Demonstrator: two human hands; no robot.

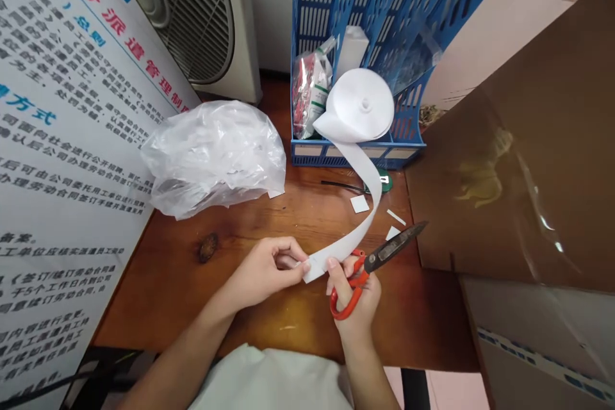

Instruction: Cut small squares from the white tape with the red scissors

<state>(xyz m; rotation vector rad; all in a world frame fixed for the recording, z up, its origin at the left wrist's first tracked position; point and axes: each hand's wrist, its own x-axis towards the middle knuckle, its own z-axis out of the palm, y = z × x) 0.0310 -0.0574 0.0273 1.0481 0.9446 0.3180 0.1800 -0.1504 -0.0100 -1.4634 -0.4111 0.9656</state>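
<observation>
A white strip (346,243) curves down from a large white roll (361,104), which rests at the front of a blue file rack. Its free end is pinched between the thumb and fingers of my left hand (269,269). My right hand (358,298) holds red-handled scissors (350,307), with the dark blades closed and pointing up to the right. The right thumb also presses on the strip a little right of its end. Small white cut pieces lie on the table, one square piece (359,204) among them.
The blue file rack (314,155) stands at the back of the wooden table (192,295). A bulging clear plastic bag (216,154) sits at left, before a fan (192,13). A green-handled tool (384,180) lies near the rack. A printed board (62,173) and a brown panel (519,141) flank the table.
</observation>
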